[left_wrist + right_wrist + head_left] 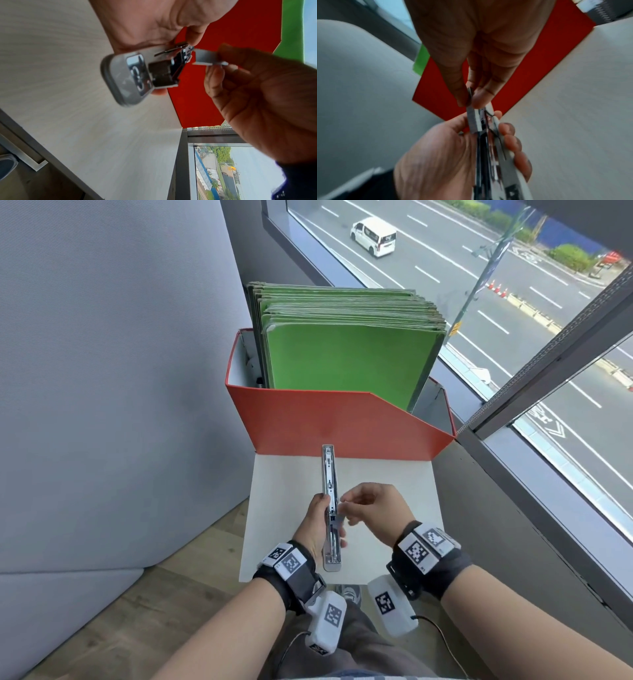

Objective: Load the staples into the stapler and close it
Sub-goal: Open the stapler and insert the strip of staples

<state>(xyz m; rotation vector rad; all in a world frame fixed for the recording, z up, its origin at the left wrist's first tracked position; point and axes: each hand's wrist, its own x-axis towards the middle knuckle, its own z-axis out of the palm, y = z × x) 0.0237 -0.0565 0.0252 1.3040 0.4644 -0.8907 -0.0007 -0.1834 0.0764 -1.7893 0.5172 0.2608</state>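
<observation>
I have the stapler (331, 508) swung fully open, low in the centre of the head frame over the pale table (394, 491), my left hand (317, 523) wrapped around its middle. My right hand (371, 506) pinches the strip of staples (205, 57) at the channel's edge, not yet seated as far as I can judge. Seating it and closing remain.
</observation>
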